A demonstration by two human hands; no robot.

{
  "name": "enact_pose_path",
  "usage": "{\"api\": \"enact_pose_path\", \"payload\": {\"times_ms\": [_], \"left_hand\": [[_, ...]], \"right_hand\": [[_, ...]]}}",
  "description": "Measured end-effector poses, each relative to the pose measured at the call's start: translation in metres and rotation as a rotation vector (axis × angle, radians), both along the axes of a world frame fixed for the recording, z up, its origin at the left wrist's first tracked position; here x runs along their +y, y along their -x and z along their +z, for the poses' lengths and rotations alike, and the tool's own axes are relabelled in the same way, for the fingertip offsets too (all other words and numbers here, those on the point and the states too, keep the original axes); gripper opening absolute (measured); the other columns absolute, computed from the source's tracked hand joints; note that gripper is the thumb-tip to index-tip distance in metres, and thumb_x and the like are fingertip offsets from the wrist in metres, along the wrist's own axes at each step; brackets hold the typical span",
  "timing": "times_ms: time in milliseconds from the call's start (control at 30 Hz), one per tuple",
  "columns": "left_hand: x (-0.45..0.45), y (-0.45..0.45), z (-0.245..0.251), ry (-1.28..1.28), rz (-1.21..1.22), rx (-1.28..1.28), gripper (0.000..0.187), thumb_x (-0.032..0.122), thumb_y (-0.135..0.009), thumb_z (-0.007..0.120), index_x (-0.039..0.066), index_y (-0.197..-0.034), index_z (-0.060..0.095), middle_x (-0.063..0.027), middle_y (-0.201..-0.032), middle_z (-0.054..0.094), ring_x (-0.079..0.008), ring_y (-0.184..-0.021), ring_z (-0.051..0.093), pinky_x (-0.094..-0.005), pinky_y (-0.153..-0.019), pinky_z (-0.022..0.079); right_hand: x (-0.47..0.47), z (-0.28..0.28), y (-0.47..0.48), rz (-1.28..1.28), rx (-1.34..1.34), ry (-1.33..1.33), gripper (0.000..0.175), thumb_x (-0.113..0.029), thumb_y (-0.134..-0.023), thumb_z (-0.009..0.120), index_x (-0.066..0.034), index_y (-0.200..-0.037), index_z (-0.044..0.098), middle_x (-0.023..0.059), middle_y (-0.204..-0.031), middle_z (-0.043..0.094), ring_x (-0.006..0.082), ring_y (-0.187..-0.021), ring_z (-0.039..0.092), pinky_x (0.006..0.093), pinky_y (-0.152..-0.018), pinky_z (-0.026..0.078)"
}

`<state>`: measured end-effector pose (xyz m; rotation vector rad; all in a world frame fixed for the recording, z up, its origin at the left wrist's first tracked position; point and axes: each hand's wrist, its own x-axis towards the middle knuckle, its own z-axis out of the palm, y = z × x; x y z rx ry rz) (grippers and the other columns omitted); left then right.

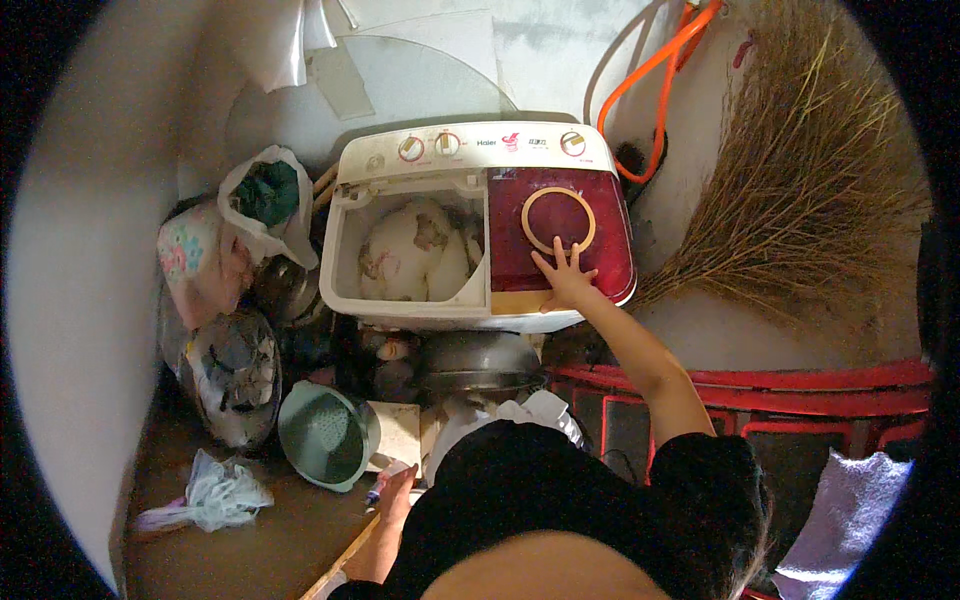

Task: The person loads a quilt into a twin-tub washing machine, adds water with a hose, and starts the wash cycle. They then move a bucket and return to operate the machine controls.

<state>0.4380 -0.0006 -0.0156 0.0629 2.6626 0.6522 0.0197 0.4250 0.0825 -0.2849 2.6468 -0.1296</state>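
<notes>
A Haier twin-tub washing machine [480,322] stands before me against the wall. My right hand [568,283] rests with spread fingers on the dark red lid [517,262] of its right-hand tub, fingertips at the lower edge of a pale ring [527,217]. In the uncovered left tub [348,259] lies a bulky pale cloth item [405,247] with darker patches. Low and to the left, my left hand [396,487] is closed around a small bottle or tube [373,495] with a dark end; my fingers hide part of it.
A green plastic strainer basket [330,435], a metal basin [480,360] and filled bags [202,262] crowd the machine's front and left. A crumpled plastic bag [225,491] lies on the floor. At right are a twig broom [787,202], an orange hose [637,75] and a red-framed item [810,379].
</notes>
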Motion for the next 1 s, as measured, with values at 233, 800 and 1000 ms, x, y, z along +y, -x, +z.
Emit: {"api": "enact_pose_path", "payload": {"times_ms": [233,800,1000], "left_hand": [[0.038,0.042,0.099,-0.003,-0.217,0.246,0.054,0.019,-0.078,0.062,0.016,-0.129,0.046,-0.0072,-0.135,0.044,-0.0252,-0.118,0.048,-0.0448,-0.093,0.037],[0.024,0.041,0.051,-0.119,-0.280,0.238,0.063,0.020,-0.071,0.071,0.016,-0.129,0.047,-0.0123,-0.135,0.043,-0.0283,-0.121,0.044,-0.0528,-0.097,0.032],[0.025,0.050,0.061,-0.175,-0.200,0.106,0.061,0.023,-0.072,0.069,0.017,-0.129,0.048,-0.0132,-0.136,0.042,-0.0298,-0.123,0.043,-0.0523,-0.098,0.033]], "right_hand": [[0.002,-0.006,0.001,-0.034,0.008,-0.007,0.116,-0.031,-0.053,0.086,-0.0359,-0.144,0.014,0.0145,-0.151,-0.014,0.0555,-0.132,-0.001,0.0783,-0.082,0.032],[0.001,-0.012,-0.003,-0.023,0.047,0.018,0.117,-0.035,-0.050,0.088,-0.0358,-0.144,0.017,0.0163,-0.152,-0.009,0.0589,-0.130,0.003,0.0777,-0.081,0.033],[0.013,-0.008,0.022,0.047,0.054,0.061,0.089,-0.043,-0.063,0.077,-0.0301,-0.138,0.032,0.0174,-0.146,0.009,0.0534,-0.125,0.022,0.0641,-0.085,0.041]]}}
